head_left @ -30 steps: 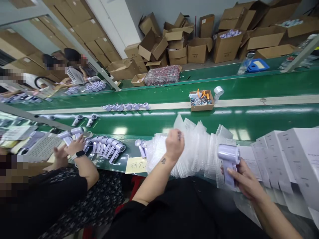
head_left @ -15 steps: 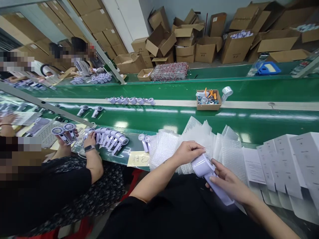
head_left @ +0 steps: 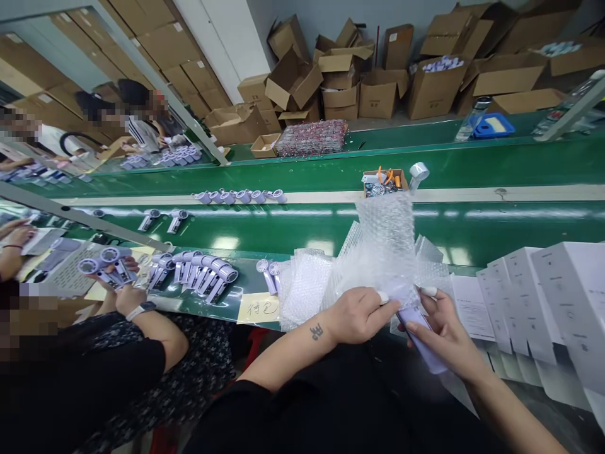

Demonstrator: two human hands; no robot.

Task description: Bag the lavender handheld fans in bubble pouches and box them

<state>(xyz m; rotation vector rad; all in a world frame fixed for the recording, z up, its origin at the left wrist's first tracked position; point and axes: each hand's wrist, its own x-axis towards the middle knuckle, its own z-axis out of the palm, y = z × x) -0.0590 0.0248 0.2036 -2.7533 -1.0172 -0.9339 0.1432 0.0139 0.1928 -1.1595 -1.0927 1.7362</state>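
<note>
A lilac handheld fan (head_left: 428, 350) is in my right hand (head_left: 442, 331), its handle gripped and slanting down to the right. The fan's head is covered by a clear bubble-wrap bag (head_left: 386, 230) that stands up from my hands. My left hand (head_left: 362, 314) pinches the lower left edge of this bag, close to the top of the handle. Fingers of my right hand also touch the bag's right edge. Behind and left of the hands lies a pile of bubble-wrap bags (head_left: 305, 284).
White boxes (head_left: 529, 296) stand in a row at the right. Left are two fans (head_left: 269, 274) by a handwritten yellow card (head_left: 258, 308) and a stack of fans (head_left: 205, 274). A co-worker's hands (head_left: 127, 296) hold fans. A parts carton (head_left: 373, 176) stands beyond the green belt (head_left: 520, 230).
A bubble-wrap bag now covers the fan's head, which was bare before. My left hand has moved from the fan's head to the bag's edge. The view has shifted slightly right.
</note>
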